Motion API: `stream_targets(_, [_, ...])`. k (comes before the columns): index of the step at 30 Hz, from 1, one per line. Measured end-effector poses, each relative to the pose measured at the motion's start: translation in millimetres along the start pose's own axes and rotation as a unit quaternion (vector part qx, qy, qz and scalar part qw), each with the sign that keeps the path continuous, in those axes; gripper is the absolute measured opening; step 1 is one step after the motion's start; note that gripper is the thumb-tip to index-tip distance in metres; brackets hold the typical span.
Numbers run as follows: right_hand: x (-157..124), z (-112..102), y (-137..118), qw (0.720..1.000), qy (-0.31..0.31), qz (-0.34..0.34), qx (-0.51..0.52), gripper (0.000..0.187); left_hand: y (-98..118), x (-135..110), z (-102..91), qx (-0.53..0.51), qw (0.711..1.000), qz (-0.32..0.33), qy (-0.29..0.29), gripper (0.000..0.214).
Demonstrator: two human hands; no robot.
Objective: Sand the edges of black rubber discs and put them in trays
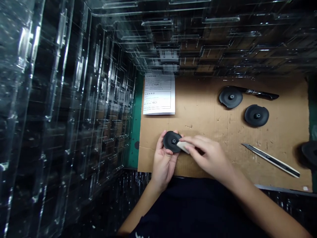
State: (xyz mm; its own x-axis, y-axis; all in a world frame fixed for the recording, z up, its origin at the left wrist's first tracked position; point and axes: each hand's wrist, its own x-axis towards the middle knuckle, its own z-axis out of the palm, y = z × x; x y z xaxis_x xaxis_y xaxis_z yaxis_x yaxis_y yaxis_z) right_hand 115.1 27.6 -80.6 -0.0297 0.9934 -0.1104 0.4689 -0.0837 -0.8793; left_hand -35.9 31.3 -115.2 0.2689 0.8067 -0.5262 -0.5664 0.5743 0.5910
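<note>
Disc [171, 141] in the left hand [163, 168], pale pad [183, 147] pinched against it by the right hand [210, 158], three more black discs [256, 115] nearby

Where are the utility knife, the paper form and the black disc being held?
Utility knife [271, 160]: head view, middle of its body.
Paper form [158, 94]: head view, centre of the sheet.
Black disc [167, 142]: head view, face beside the hub.
</note>
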Motion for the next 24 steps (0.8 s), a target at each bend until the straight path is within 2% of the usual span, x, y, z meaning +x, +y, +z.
stream_targets(2, [1, -4, -1, 0.999, 0.039, 0.032, -0.010, 0.022, -1, 0, -0.8, -0.002, 1.000, 0.009, -0.001, 0.048])
stream_targets(5, [8, 2, -6, 0.997, 0.076, -0.003, -0.004, 0.024, -2, 0, -2.2, 0.006, 0.999, 0.022, 0.025, 0.046])
stream_targets(7, [11, 10, -8, 0.998, 0.043, -0.036, -0.006, 0.025, -2, 0, -2.8, 0.008, 0.999, 0.018, 0.031, 0.046])
stream_targets(11, [17, 15, -7, 0.999, -0.029, -0.023, -0.035, 0.023, -1, 0, -3.2, 0.007, 1.000, 0.002, 0.013, 0.048])
stream_targets(15, [18, 14, -3, 1.000, 0.007, -0.025, -0.003, 0.024, -1, 0, -3.5, 0.018, 0.999, 0.012, 0.037, 0.048])
stream_targets(17, [8, 11, 0, 0.999, 0.006, 0.008, 0.031, 0.024, -1, 0, -2.7, 0.016, 1.000, 0.005, 0.021, 0.049])
stream_targets(20, [-20, 0, 10, 0.992, -0.001, 0.103, 0.071, 0.020, 0, -1, -0.3, 0.003, 1.000, 0.006, -0.010, 0.049])
stream_targets(24, [-67, -11, 27, 0.966, 0.076, 0.226, 0.096, 0.022, 4, -4, 1.7, 0.000, 1.000, 0.010, 0.000, 0.055])
